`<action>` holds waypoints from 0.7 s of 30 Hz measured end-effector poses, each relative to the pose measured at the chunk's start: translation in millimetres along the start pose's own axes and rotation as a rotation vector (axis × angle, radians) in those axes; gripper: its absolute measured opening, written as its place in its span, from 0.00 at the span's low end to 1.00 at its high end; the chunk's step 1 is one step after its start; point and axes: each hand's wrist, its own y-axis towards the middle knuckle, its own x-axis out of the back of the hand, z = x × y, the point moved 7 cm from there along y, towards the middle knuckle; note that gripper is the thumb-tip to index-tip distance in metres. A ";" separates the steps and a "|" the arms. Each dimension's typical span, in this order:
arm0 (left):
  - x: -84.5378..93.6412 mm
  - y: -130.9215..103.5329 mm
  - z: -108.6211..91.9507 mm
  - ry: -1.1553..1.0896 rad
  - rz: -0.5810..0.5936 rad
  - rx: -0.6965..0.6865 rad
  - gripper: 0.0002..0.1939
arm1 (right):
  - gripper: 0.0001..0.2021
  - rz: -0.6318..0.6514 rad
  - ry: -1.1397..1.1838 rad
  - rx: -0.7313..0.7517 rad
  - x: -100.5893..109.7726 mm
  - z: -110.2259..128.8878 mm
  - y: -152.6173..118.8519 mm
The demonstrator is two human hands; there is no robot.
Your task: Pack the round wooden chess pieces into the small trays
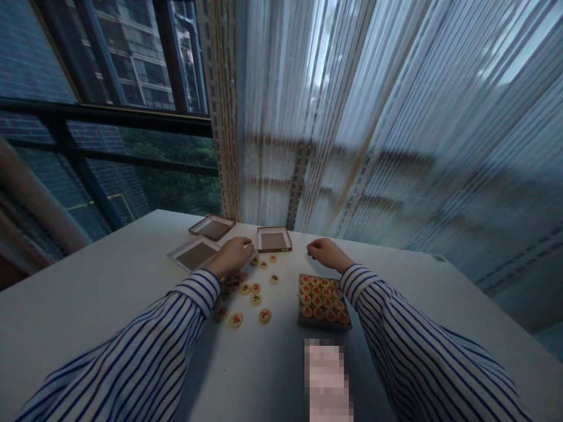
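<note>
You're holding left hand (233, 256) curled by loose xiangqi pieces (255, 299), lower center; right hand (329, 254) curled above packed box (324, 324), lower right of center. Can't tell if either's gripping. Walls likely holding rows snug.

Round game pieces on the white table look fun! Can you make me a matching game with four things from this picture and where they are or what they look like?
Column one:
1. Filled box
2. Loose pieces
3. Right hand
4. Curtain

Column two:
A. Hangs behind the table
B. Scattered to the left of the filled box
C. Fingers curled, just past the filled box's far edge
D. Packed in rows with red-marked round pieces

Right pairs: 1-D, 2-B, 3-C, 4-A
</note>
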 end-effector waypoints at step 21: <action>-36.4 49.4 9.2 0.355 0.118 0.052 0.16 | 0.16 0.138 -0.143 -0.181 -51.4 0.9 73.0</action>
